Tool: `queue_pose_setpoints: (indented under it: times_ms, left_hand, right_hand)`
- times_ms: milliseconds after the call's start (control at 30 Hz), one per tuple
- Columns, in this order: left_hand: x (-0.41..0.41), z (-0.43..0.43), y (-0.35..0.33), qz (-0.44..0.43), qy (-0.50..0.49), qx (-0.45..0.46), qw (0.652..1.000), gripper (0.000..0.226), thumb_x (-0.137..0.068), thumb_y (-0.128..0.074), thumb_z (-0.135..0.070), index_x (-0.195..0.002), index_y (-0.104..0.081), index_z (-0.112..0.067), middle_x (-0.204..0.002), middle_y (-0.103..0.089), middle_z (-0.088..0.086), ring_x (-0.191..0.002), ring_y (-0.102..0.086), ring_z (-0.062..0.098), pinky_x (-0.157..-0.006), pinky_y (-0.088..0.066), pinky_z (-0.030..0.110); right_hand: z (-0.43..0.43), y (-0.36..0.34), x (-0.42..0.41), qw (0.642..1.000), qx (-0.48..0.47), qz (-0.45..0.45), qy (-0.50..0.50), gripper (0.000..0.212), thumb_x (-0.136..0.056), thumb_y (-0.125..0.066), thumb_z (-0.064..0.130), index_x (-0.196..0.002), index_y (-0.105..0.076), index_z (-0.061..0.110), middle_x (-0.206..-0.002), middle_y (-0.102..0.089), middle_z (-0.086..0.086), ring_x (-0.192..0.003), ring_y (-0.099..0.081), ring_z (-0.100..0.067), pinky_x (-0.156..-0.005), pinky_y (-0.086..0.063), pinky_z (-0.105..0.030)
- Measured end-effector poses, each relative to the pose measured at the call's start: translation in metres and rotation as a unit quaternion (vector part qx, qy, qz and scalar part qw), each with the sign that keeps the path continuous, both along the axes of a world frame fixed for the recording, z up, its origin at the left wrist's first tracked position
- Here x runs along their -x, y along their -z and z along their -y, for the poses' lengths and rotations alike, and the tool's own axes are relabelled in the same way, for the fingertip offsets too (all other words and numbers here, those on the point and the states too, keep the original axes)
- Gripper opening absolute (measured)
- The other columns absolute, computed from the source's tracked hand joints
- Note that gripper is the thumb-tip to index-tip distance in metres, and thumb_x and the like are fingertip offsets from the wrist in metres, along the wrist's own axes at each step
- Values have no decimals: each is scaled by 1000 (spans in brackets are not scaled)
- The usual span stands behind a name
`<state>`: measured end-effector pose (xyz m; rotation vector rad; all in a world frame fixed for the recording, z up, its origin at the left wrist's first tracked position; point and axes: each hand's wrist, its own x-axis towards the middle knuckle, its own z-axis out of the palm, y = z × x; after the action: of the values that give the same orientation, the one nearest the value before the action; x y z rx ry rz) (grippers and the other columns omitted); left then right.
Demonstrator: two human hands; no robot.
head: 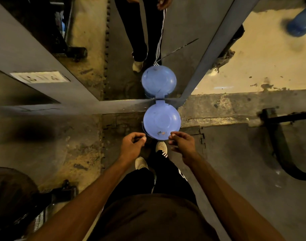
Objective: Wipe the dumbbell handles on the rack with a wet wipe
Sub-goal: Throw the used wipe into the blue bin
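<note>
Hovering near a round blue plastic bin (161, 121) on the floor, left hand (132, 144) and right hand (182, 145) show loosely curled, empty fingers (174, 136).

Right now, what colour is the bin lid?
Light blue bin lid, with a few rusty smudges near its front edge; head view.
</note>
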<state>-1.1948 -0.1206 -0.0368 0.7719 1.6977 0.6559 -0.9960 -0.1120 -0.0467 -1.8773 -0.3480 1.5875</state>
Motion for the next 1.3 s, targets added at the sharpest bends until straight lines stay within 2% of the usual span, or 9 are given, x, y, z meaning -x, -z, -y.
queue_pose_setpoints:
  times_ms: [200,433,567,700,767,900,1067,1167,1300]
  left_hand:
    - [-15,14,-19,6,21,-18,1000,11,-95,-67,-6,-104,-72,-10,-92,-72,6,-80,-68,17,-62,-52,13]
    - [-88,21,-35,27,113,-34,993,11,-93,-69,-6,-98,-71,-15,-93,-73,3,-83,-68,18,-72,-55,19]
    - [-170,28,-42,24,197,-52,979,11,-92,-70,-7,-97,-73,-17,-96,-74,4,-89,-69,19,-79,-54,27]
    - [-278,43,-54,39,293,-71,953,12,-94,-68,-8,-99,-71,-18,-96,-73,3,-86,-66,14,-76,-54,19]
    - [-328,50,-61,57,320,-69,943,13,-94,-67,-5,-99,-70,-17,-93,-72,2,-83,-65,13,-68,-51,11]
    - [-439,70,-74,75,373,-72,922,14,-94,-67,-5,-96,-70,-18,-92,-70,2,-82,-65,13,-62,-51,11]
    - [-529,72,-89,71,415,-93,902,13,-94,-67,-3,-107,-71,-2,-90,-69,8,-75,-62,12,-59,-50,11]
    - [-587,65,-93,70,439,-96,890,13,-94,-66,-2,-107,-70,-2,-85,-68,6,-72,-61,12,-55,-48,10]
    - [-677,45,-85,67,469,-93,876,13,-95,-65,-4,-107,-70,-4,-89,-69,9,-77,-63,16,-55,-48,11]
  right_hand:
    - [28,-30,-12,999,-46,3,-11,7,-93,-66,8,-92,-72,11,-83,-71,-10,-63,-64,-14,-57,-54,-30]
    - [78,-55,-84,995,-93,27,39,11,-95,-62,10,-102,-71,11,-89,-73,-9,-74,-67,-18,-58,-51,-28]
    - [115,-74,-156,986,-108,34,124,14,-97,-58,6,-107,-67,3,-89,-70,-10,-73,-63,-18,-60,-49,-28]
    - [161,-87,-246,975,-110,53,187,15,-97,-58,9,-108,-69,5,-91,-71,-9,-77,-64,-17,-62,-50,-28]
    - [181,-90,-287,969,-106,67,212,13,-97,-59,12,-106,-70,9,-92,-73,-8,-78,-66,-17,-65,-52,-30]
    - [225,-98,-381,950,-116,96,274,13,-97,-60,17,-105,-71,14,-97,-74,-7,-82,-68,-18,-71,-55,-34]
    - [235,-106,-461,926,-131,107,337,11,-97,-61,18,-101,-71,15,-94,-74,-6,-79,-68,-16,-68,-53,-32]
    - [231,-110,-517,915,-144,116,357,11,-97,-61,19,-100,-72,17,-91,-75,-4,-79,-69,-16,-66,-53,-31]
    - [215,-111,-606,907,-163,135,364,12,-97,-61,20,-103,-71,17,-93,-75,-2,-78,-70,-12,-64,-54,-27]
